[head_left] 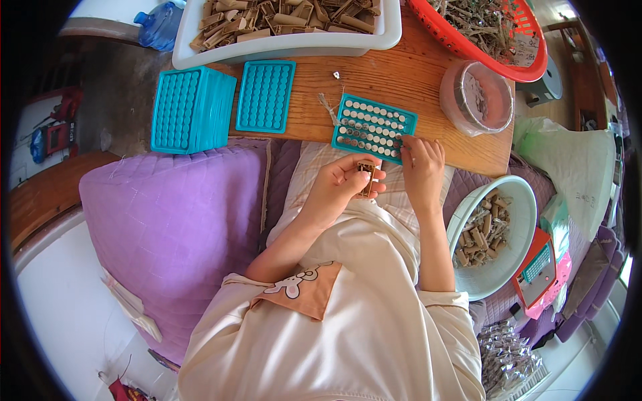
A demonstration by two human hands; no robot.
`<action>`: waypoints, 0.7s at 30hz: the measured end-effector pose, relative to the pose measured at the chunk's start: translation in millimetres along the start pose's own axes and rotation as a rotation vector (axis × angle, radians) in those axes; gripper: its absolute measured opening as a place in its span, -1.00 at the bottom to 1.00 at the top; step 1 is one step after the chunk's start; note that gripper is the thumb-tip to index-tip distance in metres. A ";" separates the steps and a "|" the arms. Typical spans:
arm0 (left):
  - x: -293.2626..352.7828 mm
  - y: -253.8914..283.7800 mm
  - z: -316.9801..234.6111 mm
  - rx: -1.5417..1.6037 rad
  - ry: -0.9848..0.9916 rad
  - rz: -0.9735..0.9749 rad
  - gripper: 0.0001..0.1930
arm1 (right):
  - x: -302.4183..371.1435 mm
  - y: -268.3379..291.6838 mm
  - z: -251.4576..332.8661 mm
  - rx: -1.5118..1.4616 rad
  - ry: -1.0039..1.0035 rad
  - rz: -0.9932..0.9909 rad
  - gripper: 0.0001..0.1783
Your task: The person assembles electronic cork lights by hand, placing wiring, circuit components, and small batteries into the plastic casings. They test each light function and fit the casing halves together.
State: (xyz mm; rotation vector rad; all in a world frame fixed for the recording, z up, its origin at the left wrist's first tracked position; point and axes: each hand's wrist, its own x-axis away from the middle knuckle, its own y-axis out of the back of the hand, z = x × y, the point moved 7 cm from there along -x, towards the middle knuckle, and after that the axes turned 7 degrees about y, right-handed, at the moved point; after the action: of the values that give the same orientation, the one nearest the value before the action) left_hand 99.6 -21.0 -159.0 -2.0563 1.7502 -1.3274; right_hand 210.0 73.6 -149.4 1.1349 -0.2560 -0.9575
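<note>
My left hand (pixel 339 186) is closed around a small brown plastic casing (pixel 366 167), held upright over my lap just below the table edge. Inside the casing small parts show, too fine to tell apart. My right hand (pixel 423 167) reaches to the near right corner of a teal tray (pixel 412 123), its thumb and forefinger pinched together there. What the pinch holds, if anything, is hidden. Rows of round pockets in the tray carry white discs (pixel 374 111) and, towards the near left, several greyish metallic ones (pixel 358 135).
Left on the wooden table (pixel 314 80) stand a stack of teal trays (pixel 194 110) and a single one (pixel 265 97). Behind are a white bin (pixel 287 44) of brown casings and a red basket (pixel 461 50). A clear tub (pixel 491 120) and a pale basin (pixel 525 214) lie rightward.
</note>
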 end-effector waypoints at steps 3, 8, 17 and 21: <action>0.2 0.0 2.5 -0.028 -0.005 0.006 -0.72 | 1.4 11.7 -3.3 -0.249 -0.141 -0.101 -0.80; 3.0 -4.7 4.4 -0.031 0.010 0.041 -0.65 | 10.7 44.6 41.5 -0.508 -0.098 -0.289 -0.74; 5.8 -13.8 7.4 -0.066 0.016 0.113 -0.66 | 13.2 53.6 69.6 -0.494 0.230 -0.310 -0.74; 3.5 -14.1 8.9 -0.083 0.022 0.104 -0.68 | 14.6 51.9 68.8 -0.460 0.270 -0.233 -0.76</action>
State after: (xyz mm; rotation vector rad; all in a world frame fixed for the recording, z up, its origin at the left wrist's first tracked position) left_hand 115.8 -23.2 -154.1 -1.9682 1.9248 -1.2727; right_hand 202.9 22.5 -78.8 0.8627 0.3099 -0.9890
